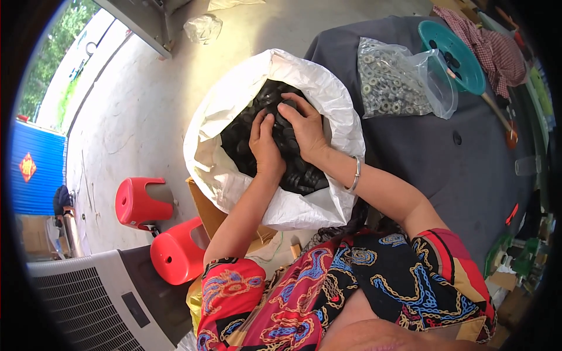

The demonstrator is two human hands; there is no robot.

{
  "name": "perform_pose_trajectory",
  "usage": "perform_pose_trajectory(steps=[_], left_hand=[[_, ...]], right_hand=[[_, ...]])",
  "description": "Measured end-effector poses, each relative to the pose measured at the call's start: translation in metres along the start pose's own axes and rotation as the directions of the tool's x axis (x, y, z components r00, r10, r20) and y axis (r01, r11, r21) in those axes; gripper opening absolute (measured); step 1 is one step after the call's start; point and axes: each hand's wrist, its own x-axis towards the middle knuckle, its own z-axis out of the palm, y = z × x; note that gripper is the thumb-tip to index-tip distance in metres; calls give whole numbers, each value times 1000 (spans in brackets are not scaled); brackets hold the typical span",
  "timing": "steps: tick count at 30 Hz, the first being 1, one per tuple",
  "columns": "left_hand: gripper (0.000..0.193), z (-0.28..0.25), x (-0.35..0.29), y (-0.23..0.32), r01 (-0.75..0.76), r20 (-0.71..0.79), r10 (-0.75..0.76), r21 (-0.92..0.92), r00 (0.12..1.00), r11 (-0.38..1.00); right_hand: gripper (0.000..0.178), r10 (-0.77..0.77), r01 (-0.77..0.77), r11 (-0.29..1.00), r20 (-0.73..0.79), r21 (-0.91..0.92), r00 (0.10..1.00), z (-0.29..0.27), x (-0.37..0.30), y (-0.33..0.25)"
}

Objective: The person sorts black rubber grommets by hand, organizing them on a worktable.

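A large white woven sack [234, 111] stands open in front of me, filled with several small black round parts [246, 137]. Both hands are inside its mouth. My left hand [264, 146] rests fingers-down on the pile, curled around some of the black parts. My right hand [304, 128], with a silver bangle on its wrist, lies beside it and cups a heap of the same parts, fingers bent over them. The two hands touch at the thumbs.
A grey cloth-covered table [445, 169] lies to the right with a clear bag of metal washers [389, 82], a teal plastic disc [453, 55] and a checked cloth [492, 47]. Two red plastic stools [140, 202] and a cardboard box [205, 207] stand at left, above a white fan unit [82, 304].
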Motion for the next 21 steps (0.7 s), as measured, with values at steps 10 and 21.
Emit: perform_pose_trajectory(steps=[10, 21], left_hand=[[50, -37, 7, 2, -434, 328, 302, 798, 895, 419], [82, -46, 13, -2, -354, 322, 155, 888, 934, 292]], right_hand=[[72, -92, 177, 547, 151, -818, 984, -33, 1, -25], [77, -150, 312, 178, 287, -933, 946, -45, 29, -8]])
